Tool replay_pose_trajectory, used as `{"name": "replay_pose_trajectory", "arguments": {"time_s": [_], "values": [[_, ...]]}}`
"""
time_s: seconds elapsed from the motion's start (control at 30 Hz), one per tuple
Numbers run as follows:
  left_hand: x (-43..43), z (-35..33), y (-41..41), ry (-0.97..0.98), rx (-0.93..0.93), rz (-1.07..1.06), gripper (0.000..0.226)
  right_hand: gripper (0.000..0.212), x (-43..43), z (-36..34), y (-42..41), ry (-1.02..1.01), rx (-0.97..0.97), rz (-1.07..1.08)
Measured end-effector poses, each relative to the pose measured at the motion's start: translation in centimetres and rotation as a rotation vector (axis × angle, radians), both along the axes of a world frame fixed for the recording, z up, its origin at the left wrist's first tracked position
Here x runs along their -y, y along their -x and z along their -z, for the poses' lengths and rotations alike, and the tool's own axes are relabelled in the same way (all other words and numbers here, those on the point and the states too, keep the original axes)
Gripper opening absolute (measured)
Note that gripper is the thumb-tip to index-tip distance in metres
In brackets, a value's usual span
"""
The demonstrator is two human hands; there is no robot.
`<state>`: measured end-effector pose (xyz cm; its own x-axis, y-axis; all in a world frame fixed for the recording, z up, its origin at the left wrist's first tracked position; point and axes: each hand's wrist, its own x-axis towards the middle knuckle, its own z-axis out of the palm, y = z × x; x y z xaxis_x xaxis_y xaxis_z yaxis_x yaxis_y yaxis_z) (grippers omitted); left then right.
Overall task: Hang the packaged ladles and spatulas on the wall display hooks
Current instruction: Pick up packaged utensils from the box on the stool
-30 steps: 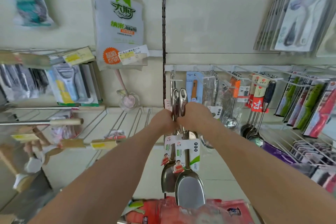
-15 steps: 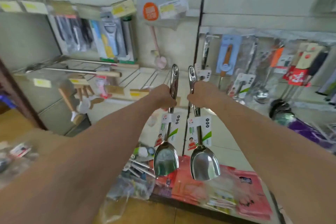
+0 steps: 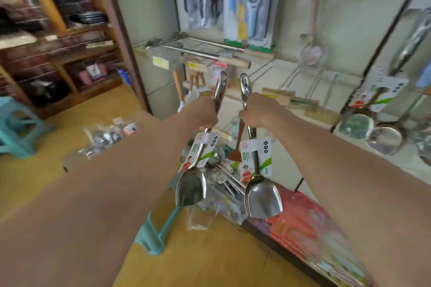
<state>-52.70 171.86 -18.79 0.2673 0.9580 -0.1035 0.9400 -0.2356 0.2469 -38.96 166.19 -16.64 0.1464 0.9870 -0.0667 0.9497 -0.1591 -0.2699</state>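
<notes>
Both fists stay clamped, now apart: left hand (image 3: 206,112) on left spatula (image 3: 191,190), right hand (image 3: 258,112) on right spatula (image 3: 262,200), blades below. Palms hidden; shelves (image 3: 58,37) blurred.

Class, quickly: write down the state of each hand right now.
Left hand: closed around the handle of the left spatula.
Right hand: closed around the handle of the right spatula.

Two shiny steel spatulas with white-and-green card labels: left spatula (image 3: 191,190), right spatula (image 3: 262,200). Two bare hands, left hand (image 3: 206,112) and right hand (image 3: 258,112), one spatula gripped in each. One pale pink long-handled spoon (image 3: 311,52). One small brown flat-bladed utensil (image 3: 235,154). One turquoise plastic stool (image 3: 16,128) at far left. Clear plastic packets (image 3: 105,137): too blurred to count.
</notes>
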Motion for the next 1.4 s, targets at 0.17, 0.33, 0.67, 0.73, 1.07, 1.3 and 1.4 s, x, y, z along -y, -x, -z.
{"name": "replay_pose_trajectory", "arguments": {"time_s": [0.17, 0.33, 0.67, 0.73, 1.07, 1.3, 1.4], "values": [[-3.4, 0.9, 7.4, -0.002, -0.068, -0.108, 0.017, 0.031, -4.0, 0.5, 6.5, 0.018, -0.012, -0.112], [-6.4, 1.0, 14.0, 0.014, -0.091, -0.191, 0.007, 0.028, -8.9, 1.3, 12.9, -0.011, 0.008, -0.219], [-12.4, 2.1, 27.5, 0.057, -0.027, -0.388, 0.016, 0.016, -17.4, 2.3, 25.4, -0.009, -0.019, -0.351], [-13.2, 2.5, 29.8, 0.074, -0.036, -0.422, 0.018, 0.021, -19.1, 2.9, 27.6, -0.002, -0.053, -0.368], [-15.9, 5.8, 36.9, 0.247, 0.007, -0.587, 0.015, 0.016, -25.5, 6.4, 35.7, 0.086, -0.020, -0.518], [-19.4, 8.9, 39.5, 0.342, 0.027, -0.723, 0.024, 0.017, -31.9, 10.9, 39.3, 0.200, 0.032, -0.545], [-21.7, 10.4, 40.1, 0.383, 0.046, -0.778, 0.027, 0.013, -34.3, 11.9, 40.1, 0.238, 0.079, -0.618]]}}
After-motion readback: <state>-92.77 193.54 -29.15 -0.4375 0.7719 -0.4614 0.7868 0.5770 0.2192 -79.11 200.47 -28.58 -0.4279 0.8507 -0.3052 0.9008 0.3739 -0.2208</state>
